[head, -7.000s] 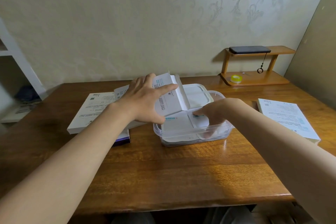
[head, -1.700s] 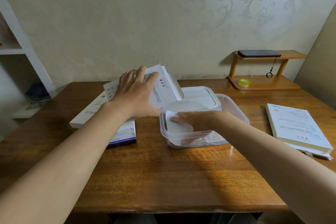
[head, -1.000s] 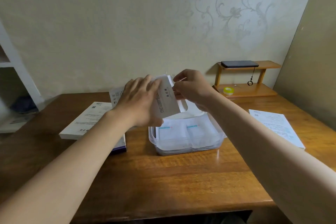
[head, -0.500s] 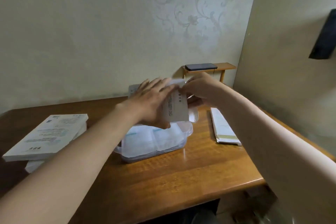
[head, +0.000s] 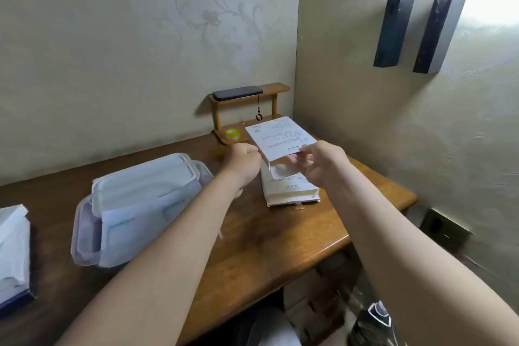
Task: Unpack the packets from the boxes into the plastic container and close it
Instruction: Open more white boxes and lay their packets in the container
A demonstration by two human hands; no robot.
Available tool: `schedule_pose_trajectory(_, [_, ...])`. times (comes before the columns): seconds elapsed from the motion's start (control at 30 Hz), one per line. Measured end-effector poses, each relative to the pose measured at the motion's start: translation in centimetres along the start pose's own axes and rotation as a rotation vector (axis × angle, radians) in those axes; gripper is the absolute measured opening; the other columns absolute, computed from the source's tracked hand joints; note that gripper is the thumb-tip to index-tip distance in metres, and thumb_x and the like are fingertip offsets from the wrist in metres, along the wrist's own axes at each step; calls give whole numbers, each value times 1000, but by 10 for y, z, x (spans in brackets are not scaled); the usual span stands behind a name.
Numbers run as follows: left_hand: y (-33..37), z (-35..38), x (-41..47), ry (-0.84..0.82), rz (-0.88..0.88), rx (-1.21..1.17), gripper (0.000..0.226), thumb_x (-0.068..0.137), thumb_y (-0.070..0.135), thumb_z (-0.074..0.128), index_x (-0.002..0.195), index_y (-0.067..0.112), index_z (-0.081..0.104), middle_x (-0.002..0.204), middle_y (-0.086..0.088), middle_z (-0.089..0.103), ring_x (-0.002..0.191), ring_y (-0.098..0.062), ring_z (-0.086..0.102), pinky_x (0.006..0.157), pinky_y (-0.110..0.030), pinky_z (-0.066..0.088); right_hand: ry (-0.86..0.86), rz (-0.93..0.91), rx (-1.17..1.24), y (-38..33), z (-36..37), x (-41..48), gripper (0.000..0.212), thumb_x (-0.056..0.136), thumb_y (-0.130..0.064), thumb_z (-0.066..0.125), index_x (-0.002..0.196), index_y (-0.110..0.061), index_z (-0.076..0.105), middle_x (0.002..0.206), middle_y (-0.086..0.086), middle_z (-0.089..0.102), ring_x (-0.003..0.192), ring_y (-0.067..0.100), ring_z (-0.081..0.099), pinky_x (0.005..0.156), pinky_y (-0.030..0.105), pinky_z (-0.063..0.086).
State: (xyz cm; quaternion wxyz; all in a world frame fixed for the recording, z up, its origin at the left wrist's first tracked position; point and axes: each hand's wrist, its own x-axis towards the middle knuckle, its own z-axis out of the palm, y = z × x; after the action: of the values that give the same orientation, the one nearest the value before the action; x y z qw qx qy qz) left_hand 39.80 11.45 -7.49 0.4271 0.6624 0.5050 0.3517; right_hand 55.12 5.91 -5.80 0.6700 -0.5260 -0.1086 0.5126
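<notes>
With left hand point(head: 243, 161) and right hand point(head: 323, 166) gripping box point(head: 280, 135), carries it from over container point(head: 78, 236) rightward above stack point(head: 289, 191); presumably emptied.

Wooden shelf point(head: 278, 88) is standing at the far edge of the table point(head: 280, 233). Dark flat device point(head: 237, 92) is lying on top, black ring point(head: 258, 117) is hanging below it, and yellow tape roll point(head: 232, 133) is sitting on the base. Two dark boxes point(head: 393, 29) are hanging on the right wall.
</notes>
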Motion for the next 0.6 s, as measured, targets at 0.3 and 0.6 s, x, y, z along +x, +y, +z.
schedule_pose_trajectory(0.3, [-67,29,39,-102,-135,-56,18,67,13,52,80,21,61,83,3,53,79,-16,44,75,-32,33,64,118,-101,42,-14,13,16,100,3,49,110,12,57,87,29,70,72,35,75,64,40,64])
schedule_pose_trajectory(0.6, [-44,26,13,-88,-147,-28,41,92,2,59,133,3,61,124,-3,60,116,-23,58,106,-41,49,65,158,-287,53,-16,14,18,99,-8,52,100,5,65,74,20,75,62,26,75,52,31,60])
